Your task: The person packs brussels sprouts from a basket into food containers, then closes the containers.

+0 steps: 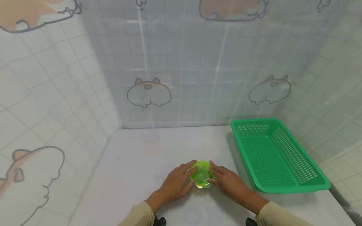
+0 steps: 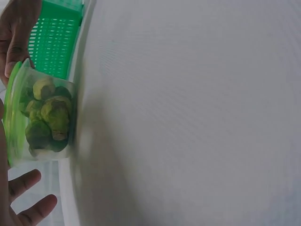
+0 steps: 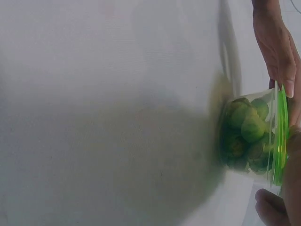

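Observation:
A round clear plastic container (image 2: 70,120) holds several Brussels sprouts (image 2: 55,113) and stands upright on the white table. Its bright green lid (image 1: 202,173) sits on top, seen from above in the head view. My left hand (image 1: 176,182) touches the lid's left edge with straight fingers, its thumb at the near side. Opposite it, my right hand (image 1: 229,182) rests its extended fingers on the lid's right edge. In the right wrist view, the left fingertips lie right at the lid's rim. Neither hand is wrapped round the container.
A green plastic basket (image 1: 282,189) with perforated walls stands to the right, near the back of the white table (image 1: 135,157). Tile-patterned walls with cartoon animals (image 1: 149,93) enclose the table at the back and both sides.

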`<state>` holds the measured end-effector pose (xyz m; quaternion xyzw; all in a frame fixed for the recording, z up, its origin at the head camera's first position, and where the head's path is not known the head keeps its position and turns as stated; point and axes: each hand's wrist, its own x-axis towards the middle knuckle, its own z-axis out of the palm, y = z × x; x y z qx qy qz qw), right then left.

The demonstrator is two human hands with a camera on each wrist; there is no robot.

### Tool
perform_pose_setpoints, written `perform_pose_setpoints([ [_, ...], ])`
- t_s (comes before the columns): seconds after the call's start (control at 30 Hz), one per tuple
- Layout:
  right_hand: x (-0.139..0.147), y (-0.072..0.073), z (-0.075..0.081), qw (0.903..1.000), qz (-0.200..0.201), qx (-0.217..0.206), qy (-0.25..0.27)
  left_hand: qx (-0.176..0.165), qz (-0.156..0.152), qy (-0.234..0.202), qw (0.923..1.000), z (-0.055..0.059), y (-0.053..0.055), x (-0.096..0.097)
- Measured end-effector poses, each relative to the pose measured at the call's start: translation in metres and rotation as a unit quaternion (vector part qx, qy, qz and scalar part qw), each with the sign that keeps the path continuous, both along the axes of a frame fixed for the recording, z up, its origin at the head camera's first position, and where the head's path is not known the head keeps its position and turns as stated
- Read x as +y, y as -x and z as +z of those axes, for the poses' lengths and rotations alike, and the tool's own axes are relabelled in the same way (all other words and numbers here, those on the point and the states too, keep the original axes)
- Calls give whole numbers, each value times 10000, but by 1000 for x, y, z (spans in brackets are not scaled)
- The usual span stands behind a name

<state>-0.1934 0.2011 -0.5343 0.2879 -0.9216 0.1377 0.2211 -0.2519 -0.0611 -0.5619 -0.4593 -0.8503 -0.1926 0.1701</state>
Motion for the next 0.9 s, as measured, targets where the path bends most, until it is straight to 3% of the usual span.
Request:
perform_pose_setpoints([
  [0.1,0,3,0,9999,-38,124,-8,-194,-94,-72,9997,-1,3,-1],
  [0.27,3,6,7,9992,-293,-272,-88,-1169,-322,-406,9918,-1,7,0],
  [0.37,5,7,9,9980,-406,-476,-92,-1564,-230,-715,9848,2,7,2],
  [0.47,4,7,9,9973,-561,-475,-13,-1534,-47,-839,9846,5,10,6],
  [0.67,-6,1,17,9925,-1002,-700,1,-1434,210,-607,9876,15,20,19],
  [0.9,-16,-4,24,9854,-1081,-1308,126,-1279,-141,-561,9901,22,33,30],
])
